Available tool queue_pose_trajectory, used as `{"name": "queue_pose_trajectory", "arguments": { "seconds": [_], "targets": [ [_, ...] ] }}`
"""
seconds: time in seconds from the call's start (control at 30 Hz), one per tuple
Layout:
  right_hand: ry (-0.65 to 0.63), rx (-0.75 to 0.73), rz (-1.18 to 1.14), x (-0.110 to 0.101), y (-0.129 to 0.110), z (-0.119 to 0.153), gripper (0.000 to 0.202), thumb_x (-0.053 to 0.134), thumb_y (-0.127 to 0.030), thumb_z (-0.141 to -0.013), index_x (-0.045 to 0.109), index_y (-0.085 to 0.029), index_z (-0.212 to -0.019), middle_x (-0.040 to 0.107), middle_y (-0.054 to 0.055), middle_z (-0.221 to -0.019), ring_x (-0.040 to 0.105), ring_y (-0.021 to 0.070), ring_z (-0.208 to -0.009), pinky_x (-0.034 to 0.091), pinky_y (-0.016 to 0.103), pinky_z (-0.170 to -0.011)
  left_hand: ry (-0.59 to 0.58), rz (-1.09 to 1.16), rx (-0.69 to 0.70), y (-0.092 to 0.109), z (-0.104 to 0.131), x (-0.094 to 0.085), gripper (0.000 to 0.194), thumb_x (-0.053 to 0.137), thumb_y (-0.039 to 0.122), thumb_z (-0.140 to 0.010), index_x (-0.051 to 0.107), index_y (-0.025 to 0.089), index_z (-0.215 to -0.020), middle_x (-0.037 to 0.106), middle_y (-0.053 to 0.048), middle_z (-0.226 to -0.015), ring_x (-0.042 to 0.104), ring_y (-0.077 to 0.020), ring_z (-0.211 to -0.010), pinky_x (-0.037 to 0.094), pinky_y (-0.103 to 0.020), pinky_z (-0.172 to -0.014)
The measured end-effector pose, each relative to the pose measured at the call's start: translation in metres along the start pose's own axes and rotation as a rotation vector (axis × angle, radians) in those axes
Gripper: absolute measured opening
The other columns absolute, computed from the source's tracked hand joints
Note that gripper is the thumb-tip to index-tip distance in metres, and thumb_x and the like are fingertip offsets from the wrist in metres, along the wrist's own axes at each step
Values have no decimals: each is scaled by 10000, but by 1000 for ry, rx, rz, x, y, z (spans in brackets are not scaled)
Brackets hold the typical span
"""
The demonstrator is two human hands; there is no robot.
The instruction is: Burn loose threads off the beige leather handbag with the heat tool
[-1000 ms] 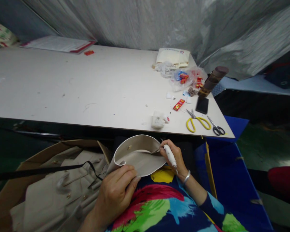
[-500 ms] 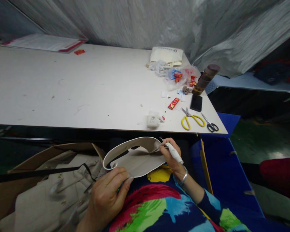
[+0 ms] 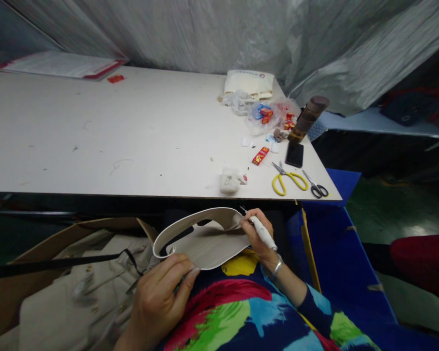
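Note:
A beige handbag (image 3: 215, 251) lies over my lap with its mouth spread open toward me. My left hand (image 3: 164, 287) pinches the near left part of its rim between thumb and fingers. At the right end of the rim, my right hand (image 3: 258, 234) is closed around a white-handled tool (image 3: 264, 235) with a thin dark metal tip pointing up and left. The fingers of that hand also touch the bag's edge; the tool's exact kind is unclear.
On the white table (image 3: 131, 126) are yellow-handled scissors (image 3: 289, 179), black-handled scissors (image 3: 315, 186), a phone (image 3: 294, 154), a bottle (image 3: 309, 118) and a small white block (image 3: 229, 181). A cardboard box (image 3: 141, 229) of beige bags (image 3: 58, 307) stands at my left, a blue panel (image 3: 336, 263) at right.
The view has shifted slightly, so the table things appear a little further left. Both hands keep the same hold on the handbag and the white-handled tool.

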State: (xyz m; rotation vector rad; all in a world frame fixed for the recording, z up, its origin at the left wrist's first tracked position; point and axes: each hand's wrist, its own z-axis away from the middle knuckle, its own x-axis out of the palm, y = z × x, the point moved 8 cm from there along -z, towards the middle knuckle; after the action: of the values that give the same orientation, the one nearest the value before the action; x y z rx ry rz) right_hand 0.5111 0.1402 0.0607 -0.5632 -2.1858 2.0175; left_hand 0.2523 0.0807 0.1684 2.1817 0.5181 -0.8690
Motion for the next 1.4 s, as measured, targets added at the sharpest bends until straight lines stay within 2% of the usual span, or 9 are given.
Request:
{"name": "queue_pose_trajectory", "arguments": {
  "seconds": [0.5,0.73,1.0,1.2,1.4],
  "targets": [
    [-11,-1,2,1,-2,-1,72,647,-280,-835,599,-228,-828,518,-47,-661,444,134,-588,374,249,-550,-14,-6,-6,-1,0,1,71,655,105,-991,692,165,-983,709,-51,-959,701,-140,-900,529,-226,-865],
    [-60,61,10,6,-1,0,126,681,-314,-832,593,-225,-848,508,-51,-661,434,132,-599,375,242,-555,-1,-17,-8,0,1,2,64,655,118,-991,699,165,-984,721,-48,-963,714,-143,-885,533,-227,-860],
    [-88,53,39,6,-1,0,150,683,-343,-857,590,-226,-836,506,-45,-669,429,132,-600,378,243,-559,6,-41,-10,0,0,0,67,664,130,-987,706,181,-976,732,-49,-957,727,-160,-884,553,-243,-851],
    [-91,53,19,4,2,0,230,716,-422,-884,593,-228,-878,540,-29,-719,459,143,-629,401,248,-573,-7,-43,-7,-1,2,3,64,660,130,-995,697,180,-984,726,-54,-968,721,-155,-888,547,-243,-846],
    [-91,54,-19,3,-1,1,241,739,-413,-879,595,-221,-862,550,-28,-731,462,139,-646,404,245,-584,-8,-37,3,1,0,3,65,654,126,-998,696,174,-989,722,-53,-958,716,-147,-884,543,-236,-845]
  ]
}}
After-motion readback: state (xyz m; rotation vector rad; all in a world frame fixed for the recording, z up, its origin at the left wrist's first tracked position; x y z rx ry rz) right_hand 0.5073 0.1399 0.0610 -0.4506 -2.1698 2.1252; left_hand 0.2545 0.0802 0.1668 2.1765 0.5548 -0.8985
